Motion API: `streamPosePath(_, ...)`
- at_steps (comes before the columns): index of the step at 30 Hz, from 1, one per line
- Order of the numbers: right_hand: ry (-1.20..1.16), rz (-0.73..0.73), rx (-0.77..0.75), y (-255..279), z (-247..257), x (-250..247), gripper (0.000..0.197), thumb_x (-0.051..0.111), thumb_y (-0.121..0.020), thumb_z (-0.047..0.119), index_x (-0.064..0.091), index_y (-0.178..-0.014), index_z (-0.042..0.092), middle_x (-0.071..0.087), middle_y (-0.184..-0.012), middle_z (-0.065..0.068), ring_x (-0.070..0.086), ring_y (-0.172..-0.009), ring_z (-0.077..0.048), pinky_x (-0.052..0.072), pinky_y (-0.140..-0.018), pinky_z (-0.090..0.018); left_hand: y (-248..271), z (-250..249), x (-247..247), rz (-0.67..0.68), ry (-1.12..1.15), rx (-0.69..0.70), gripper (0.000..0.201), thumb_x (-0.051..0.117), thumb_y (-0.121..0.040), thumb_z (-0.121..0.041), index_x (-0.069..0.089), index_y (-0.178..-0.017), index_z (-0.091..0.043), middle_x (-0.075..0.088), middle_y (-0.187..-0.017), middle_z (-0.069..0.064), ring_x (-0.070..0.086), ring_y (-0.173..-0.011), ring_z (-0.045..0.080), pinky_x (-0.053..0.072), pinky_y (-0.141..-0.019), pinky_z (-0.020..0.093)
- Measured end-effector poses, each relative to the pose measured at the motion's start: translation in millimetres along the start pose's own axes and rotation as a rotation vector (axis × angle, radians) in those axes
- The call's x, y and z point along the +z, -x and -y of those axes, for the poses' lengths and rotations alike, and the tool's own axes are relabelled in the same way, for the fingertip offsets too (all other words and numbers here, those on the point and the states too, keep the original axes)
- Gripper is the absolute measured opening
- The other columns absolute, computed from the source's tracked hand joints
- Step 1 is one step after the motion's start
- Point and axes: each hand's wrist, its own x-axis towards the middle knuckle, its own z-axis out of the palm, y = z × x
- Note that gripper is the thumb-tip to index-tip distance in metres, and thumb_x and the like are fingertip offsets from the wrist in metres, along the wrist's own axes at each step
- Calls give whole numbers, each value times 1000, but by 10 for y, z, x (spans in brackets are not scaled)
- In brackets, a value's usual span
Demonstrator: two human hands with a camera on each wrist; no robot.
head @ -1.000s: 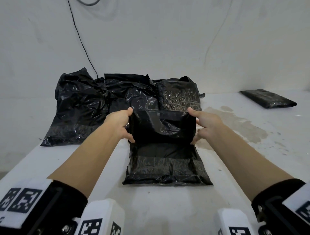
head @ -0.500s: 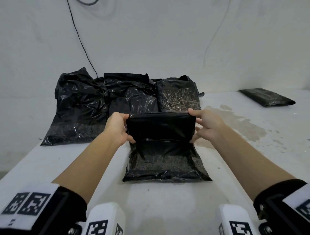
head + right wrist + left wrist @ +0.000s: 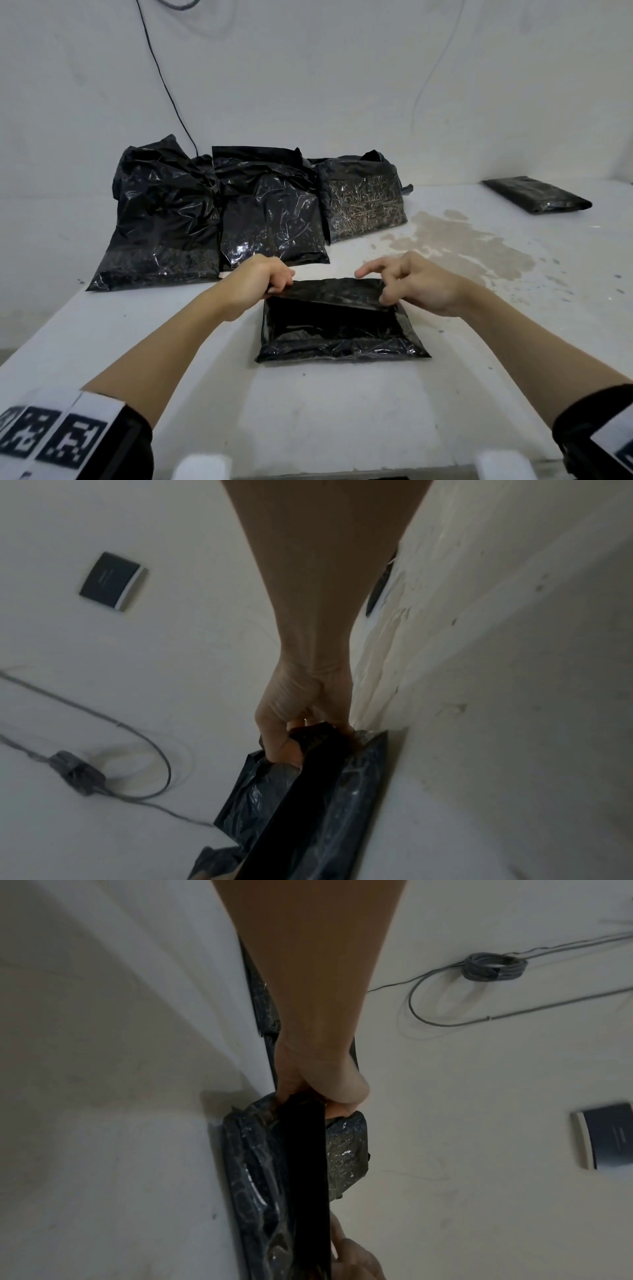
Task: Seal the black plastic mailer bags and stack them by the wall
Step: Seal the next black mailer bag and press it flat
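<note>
A filled black mailer bag (image 3: 339,329) lies flat on the white table (image 3: 342,411) in front of me. Its flap (image 3: 329,291) is folded toward me over the bag's far end. My left hand (image 3: 270,282) pinches the flap's left corner, shown in the left wrist view as the flap (image 3: 304,1150) held by the left hand (image 3: 329,1091). My right hand (image 3: 407,284) pinches the right corner with thumb and a finger, its index finger stretched out; the right wrist view shows the right hand (image 3: 294,734) on the flap (image 3: 308,791).
Three black bags (image 3: 270,212) lean in a row against the white wall (image 3: 342,85) behind. One flat black bag (image 3: 537,195) lies at the far right by the wall. A black cable (image 3: 164,85) hangs down the wall. A stain (image 3: 459,243) marks the table.
Both hands have brought the raised flap down and toward me, so it now lies nearly flat over the bag. The bag itself has stayed in place.
</note>
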Motion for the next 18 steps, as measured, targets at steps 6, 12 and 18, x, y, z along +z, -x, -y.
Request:
streamPosePath(6, 268, 41, -28, 25, -124, -22, 51, 62, -69, -17, 42, -35, 15, 60, -116, 0, 56, -103, 0, 42, -87, -29, 45, 81, 8, 91, -333, 101, 12, 54, -55, -14, 43, -49, -12, 49, -83, 9, 49, -92, 20, 39, -81, 40)
streamPosePath(12, 456, 62, -103, 41, -146, -53, 45, 70, -67, -7, 53, -38, 23, 57, -116, 15, 55, -105, 4, 41, -79, -21, 89, 228, -105, 194, -718, 337, 45, 71, -81, -11, 41, -47, -16, 46, -98, 2, 42, -125, -1, 39, -98, 26)
streamPosePath(18, 672, 39, -233, 213, -139, -103, 23, 80, -73, 20, 64, -66, 35, 54, -120, 15, 51, -97, 12, 39, -91, -21, 283, 206, -137, 101, -935, 532, 14, 63, -88, -37, 55, -98, -31, 49, -109, -21, 49, -105, 4, 40, -99, 31)
